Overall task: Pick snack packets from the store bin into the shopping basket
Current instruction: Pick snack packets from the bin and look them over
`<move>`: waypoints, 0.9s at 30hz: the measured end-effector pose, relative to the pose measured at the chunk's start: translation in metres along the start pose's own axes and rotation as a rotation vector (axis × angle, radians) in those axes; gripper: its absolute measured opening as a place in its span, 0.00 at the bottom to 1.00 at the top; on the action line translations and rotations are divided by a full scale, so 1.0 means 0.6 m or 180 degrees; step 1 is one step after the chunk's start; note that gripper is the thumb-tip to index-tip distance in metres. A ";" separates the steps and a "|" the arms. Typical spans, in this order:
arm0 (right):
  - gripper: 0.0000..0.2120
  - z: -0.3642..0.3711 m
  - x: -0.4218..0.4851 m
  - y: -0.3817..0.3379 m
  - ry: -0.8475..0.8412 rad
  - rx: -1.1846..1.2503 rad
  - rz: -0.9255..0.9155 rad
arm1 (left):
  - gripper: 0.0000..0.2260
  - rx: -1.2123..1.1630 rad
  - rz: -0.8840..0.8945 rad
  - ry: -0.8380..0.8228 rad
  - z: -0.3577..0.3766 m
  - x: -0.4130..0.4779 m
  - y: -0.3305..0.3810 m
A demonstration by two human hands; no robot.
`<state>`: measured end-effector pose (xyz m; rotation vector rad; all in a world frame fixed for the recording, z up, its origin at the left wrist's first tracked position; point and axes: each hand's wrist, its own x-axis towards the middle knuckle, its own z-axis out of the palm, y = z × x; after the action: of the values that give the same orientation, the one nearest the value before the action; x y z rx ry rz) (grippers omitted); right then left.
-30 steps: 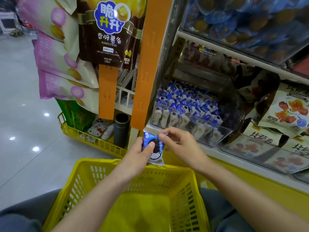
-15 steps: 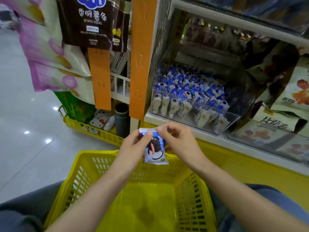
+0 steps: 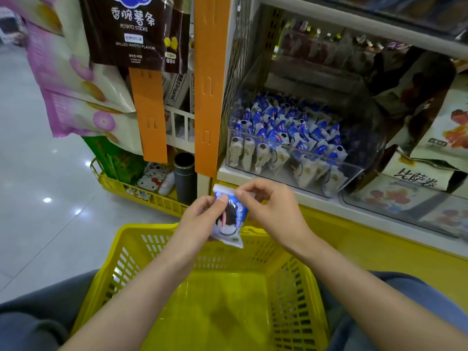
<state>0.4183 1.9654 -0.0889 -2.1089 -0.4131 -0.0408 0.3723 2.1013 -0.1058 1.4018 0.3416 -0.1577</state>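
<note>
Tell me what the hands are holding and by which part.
A blue-and-white snack packet: the left hand grips its left side, thumb on the front; the right hand pinches its top edge.

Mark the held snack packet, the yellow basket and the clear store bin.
snack packet [image 3: 230, 222], head view, printed front.
yellow basket [image 3: 147, 227], head view, far rim.
clear store bin [image 3: 304, 152], head view, front wall's top edge.

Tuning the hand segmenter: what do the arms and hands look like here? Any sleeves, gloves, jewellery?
The left hand and right hand are bare: no gloves, rings or watch visible. The forearms are uncovered to the frame edge, with no sleeves in view. Blue-grey trousers show at the bottom corners.
</note>
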 end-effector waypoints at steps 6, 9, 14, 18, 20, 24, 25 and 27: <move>0.09 -0.006 0.005 -0.004 0.0083 0.1669 0.1329 | 0.14 -0.0554 0.0047 0.0258 0.003 -0.003 -0.002; 0.10 -0.004 -0.002 -0.001 -0.0197 0.1868 0.1873 | 0.12 -0.0515 0.0167 0.0412 0.003 -0.001 -0.004; 0.07 0.004 -0.009 0.009 -0.0777 0.1090 0.2177 | 0.07 -0.0149 0.0379 0.0617 -0.006 0.002 -0.018; 0.16 0.002 -0.017 0.033 -0.0932 -0.0847 0.1001 | 0.05 0.0448 0.0699 0.0760 -0.014 0.007 -0.018; 0.27 0.004 -0.021 0.033 -0.0994 -0.0658 0.0564 | 0.06 0.0785 0.0840 0.0734 -0.014 0.008 -0.018; 0.22 0.014 -0.026 0.027 -0.1327 0.0033 0.0453 | 0.10 0.1212 0.0921 0.0444 -0.003 0.003 -0.020; 0.19 0.014 -0.026 0.027 -0.1308 -0.0016 0.0437 | 0.09 0.1153 0.0847 0.0370 -0.001 0.002 -0.021; 0.16 0.013 -0.024 0.029 -0.1195 0.0027 0.0477 | 0.05 0.0761 0.0613 0.0279 0.002 0.000 -0.022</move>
<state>0.4090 1.9593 -0.1098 -2.1338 -0.4724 0.4486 0.3687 2.0979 -0.1177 1.6730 0.2640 0.0226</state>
